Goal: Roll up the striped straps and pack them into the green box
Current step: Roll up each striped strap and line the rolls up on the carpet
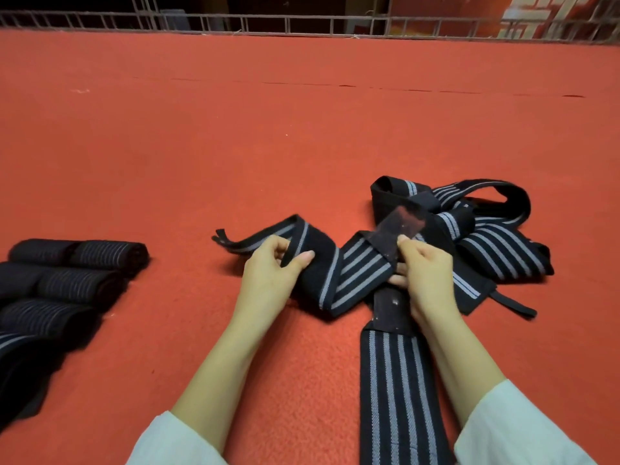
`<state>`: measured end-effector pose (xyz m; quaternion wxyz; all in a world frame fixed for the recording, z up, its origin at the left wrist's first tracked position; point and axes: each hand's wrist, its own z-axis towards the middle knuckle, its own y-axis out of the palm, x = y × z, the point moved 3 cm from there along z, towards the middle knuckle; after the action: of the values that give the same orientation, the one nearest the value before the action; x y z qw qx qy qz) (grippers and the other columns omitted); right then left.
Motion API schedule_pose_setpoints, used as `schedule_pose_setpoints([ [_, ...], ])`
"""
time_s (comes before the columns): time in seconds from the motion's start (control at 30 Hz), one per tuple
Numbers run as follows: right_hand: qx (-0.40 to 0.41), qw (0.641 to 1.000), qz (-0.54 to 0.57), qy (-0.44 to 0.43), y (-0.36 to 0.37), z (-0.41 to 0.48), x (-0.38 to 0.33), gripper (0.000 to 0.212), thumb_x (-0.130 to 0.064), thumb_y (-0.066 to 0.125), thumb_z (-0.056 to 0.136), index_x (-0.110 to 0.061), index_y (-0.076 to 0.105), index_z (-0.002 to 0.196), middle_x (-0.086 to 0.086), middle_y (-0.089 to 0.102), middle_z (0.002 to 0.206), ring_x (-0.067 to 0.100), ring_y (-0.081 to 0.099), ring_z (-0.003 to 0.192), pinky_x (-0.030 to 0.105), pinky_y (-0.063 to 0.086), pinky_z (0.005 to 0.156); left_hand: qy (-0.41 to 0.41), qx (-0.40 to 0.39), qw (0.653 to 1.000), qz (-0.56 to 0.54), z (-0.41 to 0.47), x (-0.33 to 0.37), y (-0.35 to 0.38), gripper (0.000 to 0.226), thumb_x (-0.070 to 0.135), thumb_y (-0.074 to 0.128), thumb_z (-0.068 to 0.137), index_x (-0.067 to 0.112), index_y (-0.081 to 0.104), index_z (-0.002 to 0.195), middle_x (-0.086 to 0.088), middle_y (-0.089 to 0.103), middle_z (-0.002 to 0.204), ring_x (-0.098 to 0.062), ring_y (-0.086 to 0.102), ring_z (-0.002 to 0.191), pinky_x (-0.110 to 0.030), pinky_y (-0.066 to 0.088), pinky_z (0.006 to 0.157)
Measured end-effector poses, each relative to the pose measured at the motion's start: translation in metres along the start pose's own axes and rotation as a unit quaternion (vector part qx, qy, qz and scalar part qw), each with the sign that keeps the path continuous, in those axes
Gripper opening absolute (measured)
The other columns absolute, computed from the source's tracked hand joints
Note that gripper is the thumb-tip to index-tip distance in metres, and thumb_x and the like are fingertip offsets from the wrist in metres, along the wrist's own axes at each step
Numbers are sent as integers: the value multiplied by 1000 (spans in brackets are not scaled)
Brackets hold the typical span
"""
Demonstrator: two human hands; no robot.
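A black strap with grey stripes point(360, 273) lies twisted on the red carpet point(268, 129) in front of me. My left hand point(273, 268) pinches a black fold of it on the left. My right hand point(424, 270) pinches the strap at its fuzzy fastening patch point(401, 226). Behind my right hand a tangled pile of more striped straps point(486, 229) rests on the carpet. One flat strap point(396, 391) runs from the hands toward me. No green box is in view.
Several rolled-up straps point(77, 273) lie in a row at the left edge. A metal railing point(302, 23) borders the far end of the carpet. A red-and-white banner point(553, 18) hangs at the back right.
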<state>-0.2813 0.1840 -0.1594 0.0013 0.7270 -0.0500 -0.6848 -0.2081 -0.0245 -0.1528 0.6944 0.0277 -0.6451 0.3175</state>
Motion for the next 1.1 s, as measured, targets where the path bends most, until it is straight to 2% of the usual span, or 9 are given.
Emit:
schedule_pose_setpoints([
  [0.23,-70,998,-7,-4,18,-10,-5,33,-25,38,104,4,50,114,23,68,107,36,70,91,31,60,60,125,110,947,274,-7,21,6,46,31,57,91,15,52,134,-13,47,126,-32,44,114,-41,38,96],
  [0.37,-88,995,-32,-14,20,-11,-4,33,-25,38,104,4,49,114,29,65,109,39,69,91,36,61,63,-10,-18,885,466,2,29,27,70,59,54,87,7,47,132,-14,47,130,-33,42,120,-39,41,95],
  [0.47,-52,999,0,-1,11,-9,-7,28,-22,36,105,1,50,107,20,71,99,26,73,75,39,60,61,-27,3,904,426,17,35,11,41,19,56,91,5,46,129,-19,55,126,-38,53,115,-40,43,91],
  [0.6,10,999,35,1,-5,0,-9,21,-24,34,105,-9,48,99,4,72,84,18,72,61,34,57,51,73,58,957,274,23,26,0,72,-3,48,86,24,31,150,-16,55,125,-35,55,109,-39,42,86],
  [0.77,18,992,127,23,-2,2,-4,10,-18,36,105,-10,41,103,7,28,118,52,56,108,30,60,64,181,36,903,388,25,1,14,95,-20,48,73,30,28,151,-14,28,153,-35,31,134,-44,42,100],
  [0.8,18,992,126,25,-1,2,-4,6,-16,37,104,-12,41,102,52,29,124,57,52,109,33,60,70,190,10,903,384,26,-5,16,86,-18,49,76,27,37,148,-12,33,152,-33,33,136,-44,43,100],
  [0.83,21,992,126,20,-2,2,-5,7,-15,39,103,-13,42,97,54,39,106,53,58,98,38,60,76,187,-9,907,376,28,-11,16,70,-13,51,82,22,47,142,-11,42,146,-31,38,133,-42,44,99],
  [0.97,-4,995,102,-1,-5,0,-8,14,-12,58,95,-8,53,82,16,67,81,20,70,92,30,58,82,97,82,942,310,35,-14,-5,23,29,59,94,11,65,106,-13,68,103,-36,61,99,-41,45,79],
  [1.1,-15,999,15,-49,-7,0,-6,25,-8,60,94,-15,48,73,-12,56,52,9,70,70,26,54,62,34,176,961,209,31,-8,-25,43,19,48,97,20,42,139,-21,66,87,-45,59,85,-43,39,73],
])
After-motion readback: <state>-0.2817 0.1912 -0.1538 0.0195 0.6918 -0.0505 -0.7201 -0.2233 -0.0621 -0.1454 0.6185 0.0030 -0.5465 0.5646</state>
